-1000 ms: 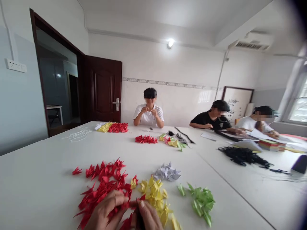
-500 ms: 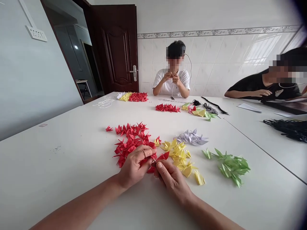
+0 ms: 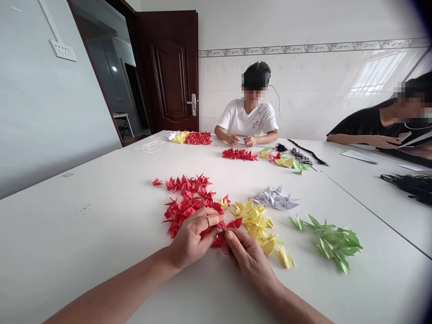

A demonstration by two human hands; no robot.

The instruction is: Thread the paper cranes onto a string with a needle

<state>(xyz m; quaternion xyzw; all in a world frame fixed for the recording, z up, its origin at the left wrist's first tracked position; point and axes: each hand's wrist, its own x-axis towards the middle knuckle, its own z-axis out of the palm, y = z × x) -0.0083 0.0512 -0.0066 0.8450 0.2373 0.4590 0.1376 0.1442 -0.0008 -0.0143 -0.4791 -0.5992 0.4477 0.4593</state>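
Note:
My left hand (image 3: 197, 231) is closed in a pinch on a red paper crane (image 3: 221, 225), mostly covered by the fingers. Close against it, my right hand (image 3: 251, 254) pinches something thin and dark at the crane; its kind is too small to make out. The fingertips of both hands nearly touch. Under and behind my left hand spreads a heap of red paper cranes (image 3: 185, 204). Folded yellow paper cranes (image 3: 254, 220) lie just beyond my right hand. Farther right are pale lilac cranes (image 3: 275, 198) and green cranes (image 3: 337, 243).
Across the white table (image 3: 111, 252) sits a person in a white shirt (image 3: 248, 117), near more red cranes (image 3: 239, 154). At right, a person in black (image 3: 367, 119) handles paper. Black cords (image 3: 408, 185) lie at the right, white strings (image 3: 150, 145) at the far left.
My hands keep their pinch together, almost unmoved. The view has shifted slightly, moving everything rightward. Opposite, the person in white has lowered both hands to the table; the person in black now holds paper.

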